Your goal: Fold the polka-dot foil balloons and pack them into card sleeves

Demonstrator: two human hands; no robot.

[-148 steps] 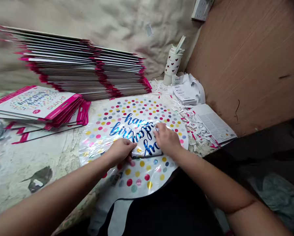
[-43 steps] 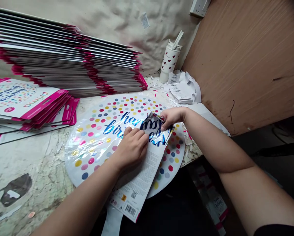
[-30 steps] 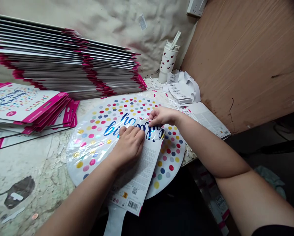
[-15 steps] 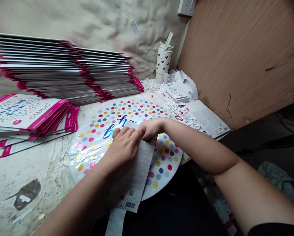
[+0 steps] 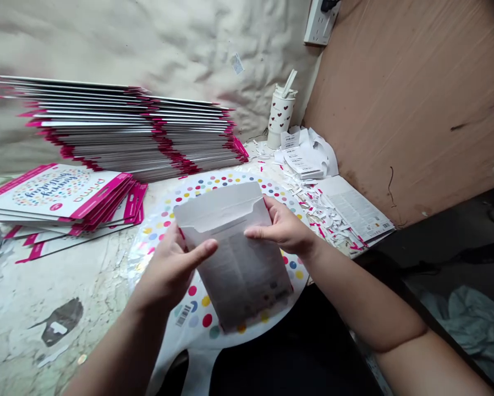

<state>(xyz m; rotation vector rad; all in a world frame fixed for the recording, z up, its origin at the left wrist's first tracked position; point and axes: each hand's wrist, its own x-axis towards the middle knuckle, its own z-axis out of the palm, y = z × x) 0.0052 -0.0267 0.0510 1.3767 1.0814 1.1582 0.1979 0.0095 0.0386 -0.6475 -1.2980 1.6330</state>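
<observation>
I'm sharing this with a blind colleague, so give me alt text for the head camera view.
A left hand and right hand hold up a white card sleeve with its flap open, above a polka-dot foil balloon on a worn table. Pink-edged packages are stacked behind, to the left.

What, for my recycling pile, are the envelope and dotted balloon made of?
The envelope looks like matte paper or thin card: dull surface, crisp folded flap. The balloon looks like glossy plastic-coated foil: shiny, crinkled rim catching light.
</observation>
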